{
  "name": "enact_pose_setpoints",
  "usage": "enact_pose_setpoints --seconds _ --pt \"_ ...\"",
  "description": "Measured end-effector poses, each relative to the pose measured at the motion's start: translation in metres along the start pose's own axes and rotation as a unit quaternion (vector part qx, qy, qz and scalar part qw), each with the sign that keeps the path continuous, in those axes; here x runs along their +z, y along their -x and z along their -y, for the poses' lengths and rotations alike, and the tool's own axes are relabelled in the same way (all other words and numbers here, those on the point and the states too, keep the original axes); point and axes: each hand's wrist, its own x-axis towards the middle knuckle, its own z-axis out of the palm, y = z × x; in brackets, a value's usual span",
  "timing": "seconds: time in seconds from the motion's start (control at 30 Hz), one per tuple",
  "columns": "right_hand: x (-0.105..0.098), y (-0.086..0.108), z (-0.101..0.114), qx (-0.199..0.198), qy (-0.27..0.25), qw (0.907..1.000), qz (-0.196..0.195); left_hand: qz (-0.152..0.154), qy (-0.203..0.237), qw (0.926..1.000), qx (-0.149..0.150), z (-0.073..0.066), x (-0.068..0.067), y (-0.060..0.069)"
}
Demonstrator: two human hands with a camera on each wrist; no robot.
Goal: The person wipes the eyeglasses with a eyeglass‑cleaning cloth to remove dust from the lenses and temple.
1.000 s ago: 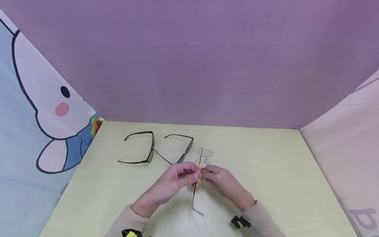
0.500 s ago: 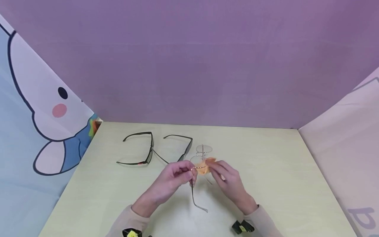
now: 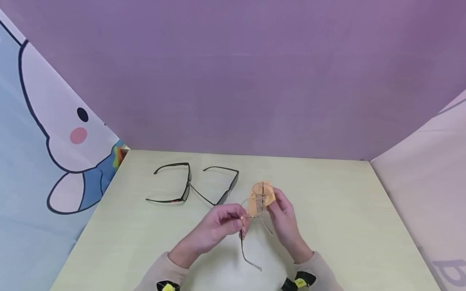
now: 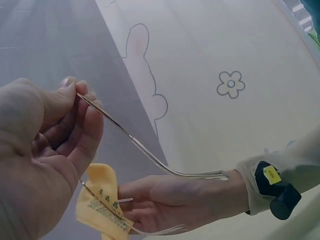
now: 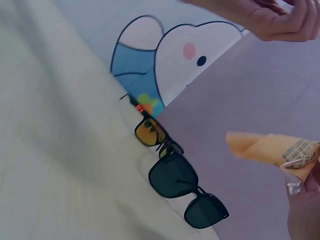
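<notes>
My left hand (image 3: 218,226) pinches a pair of thin metal-rimmed eyeglasses (image 4: 132,138) at one end of the frame, by the hinge. One temple hangs down toward me, and the clear lenses point away. In my right hand (image 3: 285,220) is an orange-yellow cloth (image 3: 253,208) with dark print, gripped between fingers and thumb. This cloth lies behind the far lens, and the rim shows in front of it. The left wrist view has the cloth (image 4: 95,207) just beyond the second temple. Whether the cloth presses on the lens I cannot tell.
Two pairs of dark-framed glasses stand on the pale table (image 3: 346,222), left of my hands: one with amber lenses (image 5: 149,134), one with dark lenses (image 5: 172,175). A purple backdrop (image 3: 233,81) rises behind, and printed sheets (image 3: 65,182) hang at the sides.
The cloth, bunched between the hands earlier, now spreads out by the far lens. My right hand has moved right and away from me. My left hand keeps its grip on the eyeglasses.
</notes>
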Motion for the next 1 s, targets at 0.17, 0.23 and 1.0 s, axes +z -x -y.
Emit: enact_pose_setpoints --seconds 0.17,0.23,1.0 --pt "0.002 -0.003 0.004 0.038 -0.075 0.9964 0.002 0.005 -0.008 1.0000 0.000 0.000 0.000 0.001" --pt "0.003 -0.004 0.004 0.050 -0.069 0.9964 -0.007 0.003 -0.017 0.9998 0.004 -0.001 0.000 0.001" --pt "0.002 -0.016 0.010 0.070 0.114 0.9899 -0.047 -0.029 -0.106 0.9939 0.006 -0.002 0.003 0.000"
